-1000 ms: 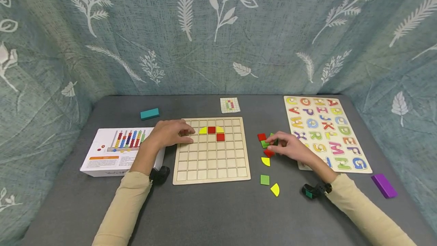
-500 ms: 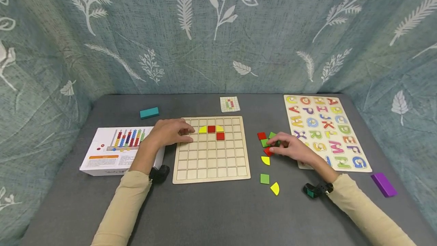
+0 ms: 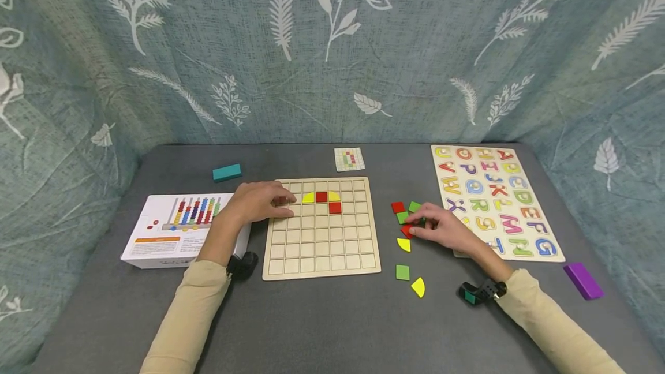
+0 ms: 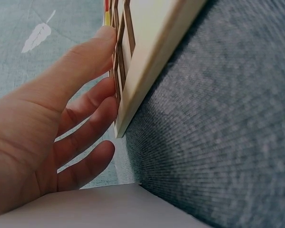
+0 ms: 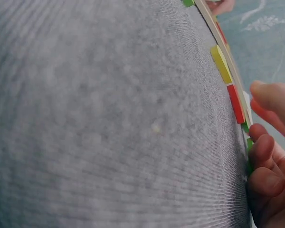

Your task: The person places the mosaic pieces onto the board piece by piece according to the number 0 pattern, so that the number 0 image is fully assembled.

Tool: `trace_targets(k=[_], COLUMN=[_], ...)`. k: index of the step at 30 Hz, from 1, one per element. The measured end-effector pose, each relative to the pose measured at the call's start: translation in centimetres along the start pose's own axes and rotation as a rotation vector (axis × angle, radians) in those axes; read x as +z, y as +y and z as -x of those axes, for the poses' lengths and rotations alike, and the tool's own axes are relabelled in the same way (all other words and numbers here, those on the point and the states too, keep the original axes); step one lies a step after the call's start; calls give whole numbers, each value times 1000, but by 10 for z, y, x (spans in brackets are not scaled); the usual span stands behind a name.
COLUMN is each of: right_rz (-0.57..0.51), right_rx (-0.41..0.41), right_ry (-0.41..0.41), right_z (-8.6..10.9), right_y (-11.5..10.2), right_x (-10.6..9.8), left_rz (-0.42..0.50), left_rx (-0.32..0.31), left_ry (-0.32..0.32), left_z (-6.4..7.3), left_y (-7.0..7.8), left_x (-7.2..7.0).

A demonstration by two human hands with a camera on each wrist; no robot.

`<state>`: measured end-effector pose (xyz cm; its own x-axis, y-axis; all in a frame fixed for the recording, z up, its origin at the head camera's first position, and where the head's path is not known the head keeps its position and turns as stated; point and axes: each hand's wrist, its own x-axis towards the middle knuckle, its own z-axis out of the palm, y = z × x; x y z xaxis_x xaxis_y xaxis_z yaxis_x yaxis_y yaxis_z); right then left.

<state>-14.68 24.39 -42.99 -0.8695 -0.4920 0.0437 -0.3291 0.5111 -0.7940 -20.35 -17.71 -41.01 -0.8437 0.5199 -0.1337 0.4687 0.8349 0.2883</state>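
The grid board (image 3: pixel 322 247) lies flat at the middle of the worktop (image 3: pixel 332 328), squarely before the person, a position that likely gives both hands equal access. On it, two yellow quarter-circles (image 3: pixel 309 197) flank a red square (image 3: pixel 321 197); a second red square (image 3: pixel 335 208) sits directly below the right-hand quarter-circle. The shallow cells presumably keep the pieces aligned.

The left hand (image 3: pixel 257 201) is partly open, with thumb and fingertips spread along the board's left edge and touching it, probably to steady the board.

Loose pieces lie to the right of the board, apparently for short reach. Among them, the right hand (image 3: pixel 441 225) is low over a loose red piece (image 3: pixel 406 230), thumb and fingers bent with a narrow gap between them; firm contact cannot be confirmed. A green square (image 3: pixel 402 217) lies just beyond that piece.

The pattern card (image 3: pixel 349 159) lies behind the board, seemingly for viewing without obstruction. Outward, the white box (image 3: pixel 156 232) stands left and the letter board (image 3: pixel 526 238) lies right.
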Motion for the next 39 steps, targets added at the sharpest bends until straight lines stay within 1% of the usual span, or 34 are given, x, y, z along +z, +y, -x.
trace_targets(k=[3, 7, 12, 19, 22, 27, 30, 35, 39], right_rz=[21, 39, 40, 72, 84, 105, 90, 73, 92], right_rx=[-22, -15, -4, -39, -41, -75, -90, -82, -112], right_ry=[-1, -1, -9, -13, -8, 7, -8, -50, -50], right_z=[0, 0, 0, 0, -2, -4, -4, -4, -3], right_y=[0, 1, -1, -2, 10, 32, 36, 36, 37], right_x=[-1, -1, -1, 0, 2, 6, 6, 4, 5], left_rz=[0, 5, 6, 12, 12, 10, 5, 6, 3], left_rx=[1, -1, -10, -4, -3, 6, -1, -19, -19], left_ry=[6, 15, 5, -7, -11, -5, -4, -3, 8], left_z=[0, 0, 0, 0, 0, -1, -1, 0, 0], left_y=[0, 0, 1, 1, 0, -1, 0, 1, 2], left_x=[1, 1, 0, -2, -2, -2, -2, -1, 1])
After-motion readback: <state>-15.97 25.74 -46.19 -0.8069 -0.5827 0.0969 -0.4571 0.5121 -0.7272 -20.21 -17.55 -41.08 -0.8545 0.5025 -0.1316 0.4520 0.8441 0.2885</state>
